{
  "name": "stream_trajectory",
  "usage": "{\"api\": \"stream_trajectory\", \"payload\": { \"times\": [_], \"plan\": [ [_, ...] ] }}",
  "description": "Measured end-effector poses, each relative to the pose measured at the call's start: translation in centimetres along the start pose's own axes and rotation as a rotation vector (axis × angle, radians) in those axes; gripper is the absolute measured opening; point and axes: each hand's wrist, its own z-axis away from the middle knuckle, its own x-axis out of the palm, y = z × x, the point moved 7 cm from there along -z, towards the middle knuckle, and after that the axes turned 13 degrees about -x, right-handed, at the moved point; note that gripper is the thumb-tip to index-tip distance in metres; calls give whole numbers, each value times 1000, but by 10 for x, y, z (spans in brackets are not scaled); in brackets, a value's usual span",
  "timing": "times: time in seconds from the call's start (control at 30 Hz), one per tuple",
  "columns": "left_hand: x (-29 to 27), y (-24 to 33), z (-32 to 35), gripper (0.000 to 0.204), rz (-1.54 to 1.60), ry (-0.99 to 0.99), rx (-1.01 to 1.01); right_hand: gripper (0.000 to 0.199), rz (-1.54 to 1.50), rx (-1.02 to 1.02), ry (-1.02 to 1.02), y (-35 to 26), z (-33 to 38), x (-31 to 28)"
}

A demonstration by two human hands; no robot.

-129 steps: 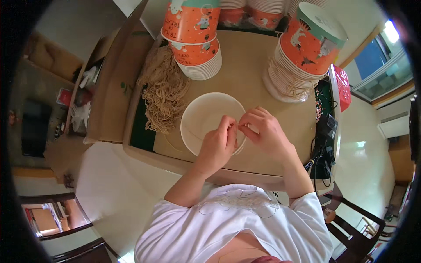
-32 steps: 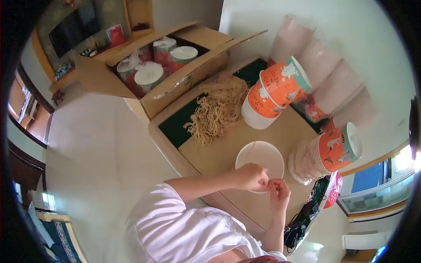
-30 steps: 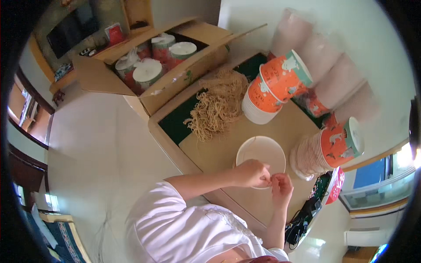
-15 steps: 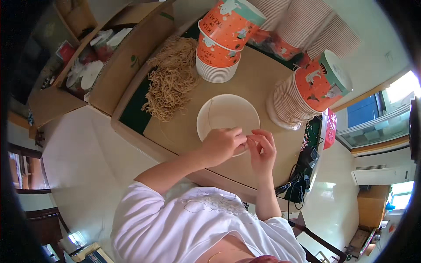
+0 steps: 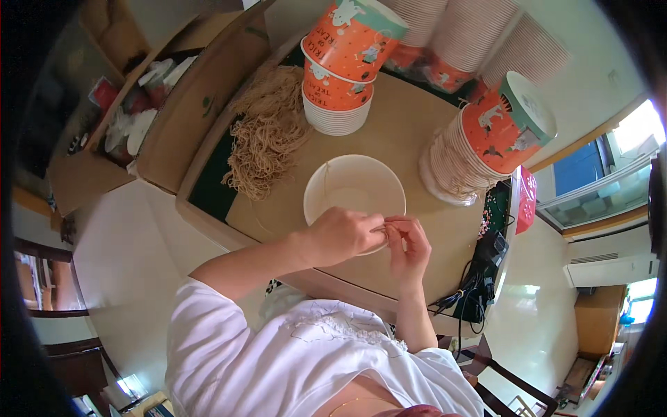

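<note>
A white paper bucket (image 5: 353,175) stands mouth up on the brown board at the table's front. A thin tan string (image 5: 328,182) hangs over its far inner wall. At the bucket's near rim my left hand (image 5: 344,235) and my right hand (image 5: 408,244) meet, fingertips pinched together. Between them is what looks like the string's thin end, mostly hidden by the fingers. Left of the bucket lies a loose heap of tan strings (image 5: 267,139).
Behind stands a stack of orange printed buckets (image 5: 340,90). Another bucket stack with strings (image 5: 479,142) leans at the right. A cardboard box (image 5: 198,104) flanks the table's left. Black cables (image 5: 462,292) lie at the right edge. Wrapped bucket stacks (image 5: 472,42) line the back.
Both hands remain together at the bucket's near rim. My right fingers have curled in closer around the pinch. The whole view has shifted slightly.
</note>
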Motion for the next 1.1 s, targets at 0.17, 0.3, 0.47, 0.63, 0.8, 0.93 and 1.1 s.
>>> {"api": "stream_trajectory", "payload": {
  "times": [0.17, 0.3, 0.47, 0.63, 0.8, 0.93, 1.1],
  "plan": [
    [-4, 3, -1, 7, -52, 104, 61, 5, -257, 271, -6, 8, 2, 1],
    [-10, 4, -2, 5, 120, 109, 23, 7, -268, 281, 17, 9, 4, 1],
    [20, -30, -3, 8, 1120, -217, -533, 8, -255, 221, 86, 7, 12, 6],
    [56, -42, 9, 13, 1657, -543, -969, 12, -35, -30, 183, -8, 10, 6],
    [55, -46, 10, 14, 1670, -513, -1008, 18, 175, -210, 147, -20, 9, 13],
    [55, -51, 15, 10, 1695, -498, -959, 24, 152, -180, 117, -21, 12, 16],
    [39, -51, 14, 6, 1448, -376, -876, 29, 213, -233, 47, -24, 10, 16]
  ]
}}
